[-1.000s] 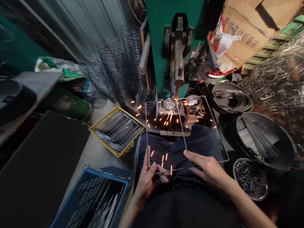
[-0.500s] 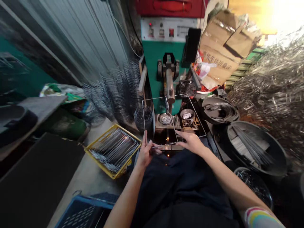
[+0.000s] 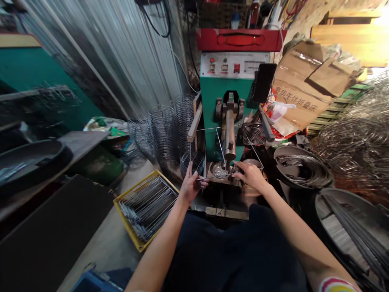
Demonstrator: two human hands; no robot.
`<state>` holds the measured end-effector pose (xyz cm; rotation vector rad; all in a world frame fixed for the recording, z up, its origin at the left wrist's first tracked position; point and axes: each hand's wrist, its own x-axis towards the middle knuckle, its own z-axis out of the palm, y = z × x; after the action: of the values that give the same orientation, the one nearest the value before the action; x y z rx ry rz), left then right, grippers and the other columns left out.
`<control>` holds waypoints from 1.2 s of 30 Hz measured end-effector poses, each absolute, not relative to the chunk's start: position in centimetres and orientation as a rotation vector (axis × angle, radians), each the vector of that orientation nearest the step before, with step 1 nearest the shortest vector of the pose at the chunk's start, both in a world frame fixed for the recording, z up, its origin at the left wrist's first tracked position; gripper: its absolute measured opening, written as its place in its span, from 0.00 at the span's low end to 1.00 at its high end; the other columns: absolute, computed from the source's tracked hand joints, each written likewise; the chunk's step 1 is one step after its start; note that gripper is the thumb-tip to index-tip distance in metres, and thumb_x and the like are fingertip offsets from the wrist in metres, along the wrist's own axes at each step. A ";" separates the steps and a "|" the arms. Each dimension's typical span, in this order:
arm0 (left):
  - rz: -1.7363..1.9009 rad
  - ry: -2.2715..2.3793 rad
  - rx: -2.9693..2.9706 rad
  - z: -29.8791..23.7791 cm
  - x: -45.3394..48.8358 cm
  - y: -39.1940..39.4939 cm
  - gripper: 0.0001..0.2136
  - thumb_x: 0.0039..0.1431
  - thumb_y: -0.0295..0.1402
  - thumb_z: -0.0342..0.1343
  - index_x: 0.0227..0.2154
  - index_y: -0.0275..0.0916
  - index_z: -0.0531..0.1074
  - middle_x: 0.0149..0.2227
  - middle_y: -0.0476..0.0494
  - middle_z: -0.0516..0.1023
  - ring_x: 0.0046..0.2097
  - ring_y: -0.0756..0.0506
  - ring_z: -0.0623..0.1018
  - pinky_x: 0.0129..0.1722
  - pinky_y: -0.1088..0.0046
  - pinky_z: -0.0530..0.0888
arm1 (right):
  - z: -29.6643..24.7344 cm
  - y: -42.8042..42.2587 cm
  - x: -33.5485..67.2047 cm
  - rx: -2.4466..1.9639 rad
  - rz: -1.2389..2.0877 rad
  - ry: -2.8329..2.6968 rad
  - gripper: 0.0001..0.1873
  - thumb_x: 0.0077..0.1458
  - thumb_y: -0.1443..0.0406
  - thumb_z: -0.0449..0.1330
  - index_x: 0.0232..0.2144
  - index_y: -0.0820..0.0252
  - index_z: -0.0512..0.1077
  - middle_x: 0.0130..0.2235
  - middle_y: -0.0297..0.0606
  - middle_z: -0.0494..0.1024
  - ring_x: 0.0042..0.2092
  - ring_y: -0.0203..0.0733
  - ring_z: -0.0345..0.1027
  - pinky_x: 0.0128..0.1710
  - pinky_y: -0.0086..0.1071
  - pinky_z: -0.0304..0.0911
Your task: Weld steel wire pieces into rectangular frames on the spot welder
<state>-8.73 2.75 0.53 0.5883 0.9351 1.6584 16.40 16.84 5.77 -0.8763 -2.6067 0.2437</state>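
Observation:
A rectangular wire frame (image 3: pixel 214 177) with a cross wire is held out in front of the green spot welder (image 3: pixel 212 99). My left hand (image 3: pixel 190 185) is closed around the frame's near left corner. The fingers of my right hand (image 3: pixel 251 177) are closed on the near wire, just right of the lower electrode. Above that wire hangs the welder's thick upper electrode arm (image 3: pixel 230 134). A small round dish of metal bits (image 3: pixel 219 170) sits behind the near wire. My right hand partly covers a second dish.
A yellow crate (image 3: pixel 133 233) of wire pieces stands at left on the floor, with stacked wire rings (image 3: pixel 164 132) behind it. Round pans (image 3: pixel 304 166) of wire and a large basin of rods (image 3: pixel 358 235) stand at right. A cardboard box (image 3: pixel 300 93) leans behind them.
The view has tilted upward and left. The wire frame has moved in closer to the welder, and my right hand is now beside the electrode. Sparks seen before are gone.

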 end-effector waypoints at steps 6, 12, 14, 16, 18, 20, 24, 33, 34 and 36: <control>1.685 0.893 0.578 0.6 -8.9 3.5 0.40 0.65 0.36 0.54 0.69 0.52 0.32 0.29 0.43 0.81 0.26 0.45 0.81 0.24 0.75 0.73 | 5.4 18.1 15.8 -0.880 0.197 -2.577 0.27 0.59 0.55 0.62 0.56 0.61 0.69 0.43 0.47 0.80 0.45 0.51 0.75 0.43 0.38 0.67; 1.682 0.916 0.560 0.8 -9.0 3.9 0.39 0.65 0.36 0.53 0.69 0.50 0.31 0.28 0.44 0.81 0.26 0.46 0.81 0.24 0.75 0.74 | 5.9 18.3 15.7 -0.832 0.213 -2.586 0.25 0.59 0.55 0.62 0.54 0.62 0.71 0.43 0.46 0.80 0.42 0.50 0.75 0.42 0.36 0.66; 1.685 0.906 0.558 0.9 -9.0 3.9 0.40 0.65 0.36 0.54 0.69 0.50 0.30 0.27 0.45 0.81 0.26 0.45 0.81 0.23 0.76 0.73 | 6.0 18.3 15.6 -0.817 0.216 -2.587 0.24 0.59 0.55 0.62 0.53 0.62 0.71 0.42 0.46 0.80 0.42 0.49 0.75 0.42 0.35 0.66; 1.685 0.907 0.563 0.9 -9.0 3.9 0.41 0.65 0.35 0.55 0.69 0.50 0.29 0.27 0.46 0.81 0.26 0.45 0.81 0.23 0.76 0.73 | 5.8 18.3 15.5 -0.811 0.221 -2.580 0.25 0.59 0.55 0.62 0.54 0.63 0.70 0.42 0.46 0.80 0.41 0.49 0.75 0.41 0.35 0.66; 1.686 0.924 0.562 1.0 -9.0 3.8 0.41 0.64 0.35 0.55 0.69 0.50 0.30 0.27 0.46 0.81 0.25 0.46 0.81 0.23 0.76 0.73 | 5.3 18.3 15.3 -0.823 0.240 -2.570 0.24 0.60 0.55 0.61 0.54 0.62 0.70 0.41 0.45 0.80 0.41 0.49 0.75 0.40 0.34 0.66; 1.689 0.944 0.561 0.9 -9.0 3.7 0.40 0.64 0.34 0.55 0.69 0.50 0.32 0.27 0.46 0.81 0.25 0.46 0.80 0.24 0.76 0.73 | 4.9 18.2 15.3 -0.860 0.271 -2.558 0.25 0.60 0.54 0.61 0.55 0.61 0.70 0.40 0.44 0.80 0.40 0.48 0.75 0.39 0.34 0.66; 1.688 0.948 0.559 0.9 -9.1 3.9 0.40 0.65 0.34 0.54 0.69 0.50 0.32 0.27 0.45 0.81 0.25 0.47 0.80 0.24 0.76 0.73 | 4.5 18.9 16.7 -0.939 0.189 -2.488 0.29 0.57 0.49 0.61 0.55 0.59 0.71 0.46 0.47 0.78 0.47 0.52 0.72 0.47 0.40 0.65; 1.656 0.893 0.593 0.1 -6.1 -0.9 0.43 0.63 0.38 0.56 0.68 0.54 0.30 0.29 0.46 0.81 0.28 0.44 0.82 0.27 0.72 0.76 | 3.5 17.2 22.7 -1.243 1.120 -1.673 0.29 0.53 0.46 0.59 0.47 0.63 0.71 0.31 0.41 0.76 0.27 0.42 0.69 0.26 0.34 0.66; 1.639 0.898 0.604 -0.4 -5.5 -2.4 0.43 0.63 0.38 0.57 0.68 0.55 0.30 0.31 0.45 0.82 0.30 0.44 0.82 0.29 0.71 0.76 | 3.0 15.5 23.7 -1.207 1.261 -1.574 0.30 0.52 0.46 0.61 0.48 0.63 0.70 0.28 0.38 0.75 0.24 0.39 0.66 0.23 0.32 0.63; 1.605 0.888 0.598 -1.6 -4.7 -5.5 0.43 0.62 0.38 0.58 0.68 0.56 0.31 0.37 0.41 0.82 0.34 0.42 0.83 0.32 0.69 0.77 | 1.7 11.2 26.4 -1.178 1.438 -1.433 0.33 0.49 0.47 0.65 0.49 0.62 0.69 0.26 0.34 0.73 0.23 0.37 0.65 0.22 0.29 0.61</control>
<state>-4.74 -5.47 -1.59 0.5982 0.8875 1.6049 26.38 11.24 1.66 -1.1784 -1.4331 1.4378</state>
